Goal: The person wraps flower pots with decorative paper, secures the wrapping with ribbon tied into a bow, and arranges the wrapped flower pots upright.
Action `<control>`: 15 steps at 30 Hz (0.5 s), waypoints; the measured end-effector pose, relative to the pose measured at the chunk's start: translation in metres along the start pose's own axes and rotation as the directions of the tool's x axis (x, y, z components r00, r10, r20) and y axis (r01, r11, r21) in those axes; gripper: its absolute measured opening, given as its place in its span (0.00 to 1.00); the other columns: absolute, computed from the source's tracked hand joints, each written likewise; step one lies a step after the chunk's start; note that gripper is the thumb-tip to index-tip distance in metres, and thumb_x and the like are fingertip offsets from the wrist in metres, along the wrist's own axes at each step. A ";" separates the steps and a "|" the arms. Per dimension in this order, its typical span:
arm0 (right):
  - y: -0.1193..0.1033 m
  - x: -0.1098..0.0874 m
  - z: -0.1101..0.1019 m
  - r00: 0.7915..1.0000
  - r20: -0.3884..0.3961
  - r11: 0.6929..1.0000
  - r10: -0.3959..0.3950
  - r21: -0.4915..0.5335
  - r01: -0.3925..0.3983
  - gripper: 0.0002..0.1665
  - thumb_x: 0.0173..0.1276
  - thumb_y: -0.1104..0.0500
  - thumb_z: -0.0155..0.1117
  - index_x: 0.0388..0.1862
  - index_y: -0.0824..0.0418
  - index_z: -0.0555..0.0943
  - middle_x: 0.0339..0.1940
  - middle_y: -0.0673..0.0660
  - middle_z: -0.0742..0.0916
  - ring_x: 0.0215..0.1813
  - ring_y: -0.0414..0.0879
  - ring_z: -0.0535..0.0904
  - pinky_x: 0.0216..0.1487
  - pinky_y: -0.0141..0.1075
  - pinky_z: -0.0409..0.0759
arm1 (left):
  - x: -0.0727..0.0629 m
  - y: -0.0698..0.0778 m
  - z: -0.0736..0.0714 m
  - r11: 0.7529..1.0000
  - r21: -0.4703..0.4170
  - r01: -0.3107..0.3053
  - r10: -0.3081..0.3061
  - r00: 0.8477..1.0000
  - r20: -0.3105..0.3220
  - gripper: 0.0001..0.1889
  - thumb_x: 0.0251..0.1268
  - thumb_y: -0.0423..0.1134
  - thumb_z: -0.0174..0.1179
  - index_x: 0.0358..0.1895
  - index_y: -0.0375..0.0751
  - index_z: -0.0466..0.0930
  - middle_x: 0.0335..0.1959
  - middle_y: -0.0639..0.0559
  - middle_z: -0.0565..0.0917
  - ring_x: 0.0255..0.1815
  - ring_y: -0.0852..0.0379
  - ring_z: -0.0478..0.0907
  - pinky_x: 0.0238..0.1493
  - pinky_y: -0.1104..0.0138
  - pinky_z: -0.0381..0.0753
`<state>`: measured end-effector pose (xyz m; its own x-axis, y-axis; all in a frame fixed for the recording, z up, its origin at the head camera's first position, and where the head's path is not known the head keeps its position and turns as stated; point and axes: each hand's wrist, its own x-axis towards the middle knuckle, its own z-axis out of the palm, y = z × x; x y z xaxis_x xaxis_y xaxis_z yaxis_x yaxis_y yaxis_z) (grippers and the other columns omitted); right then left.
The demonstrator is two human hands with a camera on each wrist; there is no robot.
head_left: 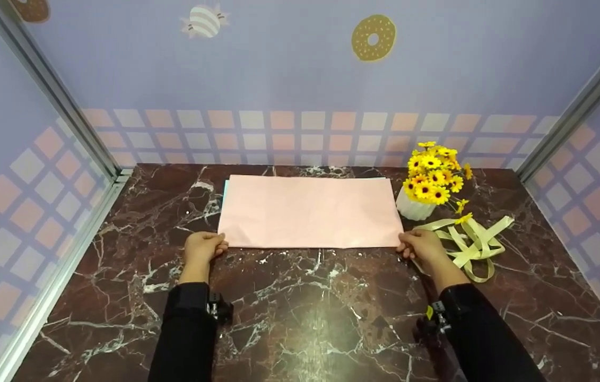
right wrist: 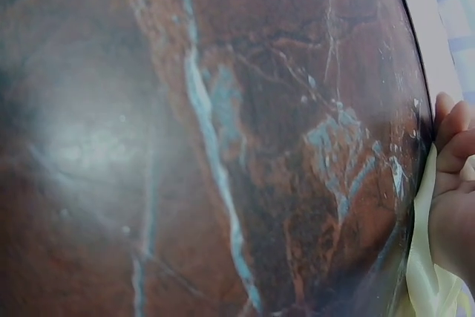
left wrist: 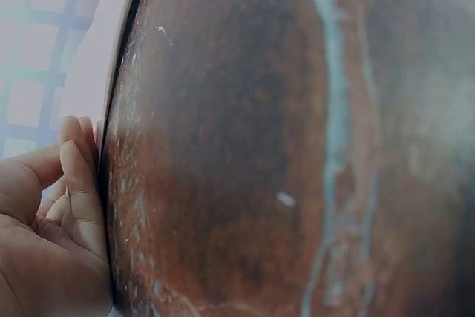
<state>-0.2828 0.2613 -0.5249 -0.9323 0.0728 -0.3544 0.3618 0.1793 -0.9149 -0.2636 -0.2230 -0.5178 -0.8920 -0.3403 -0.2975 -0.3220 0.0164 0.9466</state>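
Note:
A wide pink sheet of paper lies flat on the marbled table, with a thin strip of blue showing under its left edge. My left hand pinches its near left corner between thumb and fingers. At the near right corner, my right hand does the same. In the left wrist view the left hand is at the frame's edge, beside the paper's pale rim. Only part of the right hand appears in the right wrist view, with ribbon just below it.
A white vase of yellow flowers stands right of the paper. Loose loops of pale yellow ribbon lie beside my right hand. The brown marbled table extends toward me, with patterned walls behind and at both sides.

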 end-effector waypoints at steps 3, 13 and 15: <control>0.000 0.002 -0.002 1.000 0.029 1.000 0.007 0.002 -0.007 0.16 0.75 0.60 0.54 0.49 0.75 0.73 0.19 0.52 0.82 0.17 0.37 0.74 0.16 0.24 0.71 | -0.001 0.002 -0.001 0.999 -0.036 0.009 -0.008 1.000 0.010 0.17 0.68 0.28 0.57 0.54 0.17 0.74 0.22 0.49 0.84 0.19 0.65 0.81 0.25 0.76 0.80; 0.000 0.003 -0.004 0.995 0.099 0.998 0.029 0.045 -0.033 0.13 0.76 0.61 0.49 0.48 0.72 0.69 0.21 0.52 0.84 0.19 0.37 0.76 0.21 0.25 0.74 | -0.003 0.001 -0.004 0.990 -0.142 0.016 -0.010 0.999 0.046 0.22 0.69 0.25 0.54 0.65 0.20 0.66 0.35 0.40 0.86 0.25 0.63 0.84 0.33 0.75 0.82; 0.001 0.002 -0.002 0.994 0.104 0.999 0.016 0.046 -0.021 0.14 0.76 0.61 0.48 0.50 0.74 0.68 0.22 0.52 0.85 0.19 0.37 0.76 0.22 0.25 0.74 | -0.004 -0.001 -0.003 0.991 -0.131 0.001 0.001 1.000 0.017 0.22 0.68 0.26 0.56 0.63 0.20 0.69 0.32 0.43 0.86 0.24 0.63 0.84 0.32 0.75 0.82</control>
<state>-0.2848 0.2640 -0.5261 -0.9217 -0.0270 -0.3871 0.3805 0.1324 -0.9152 -0.2588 -0.2247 -0.5172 -0.8978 -0.3241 -0.2983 -0.2785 -0.1071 0.9545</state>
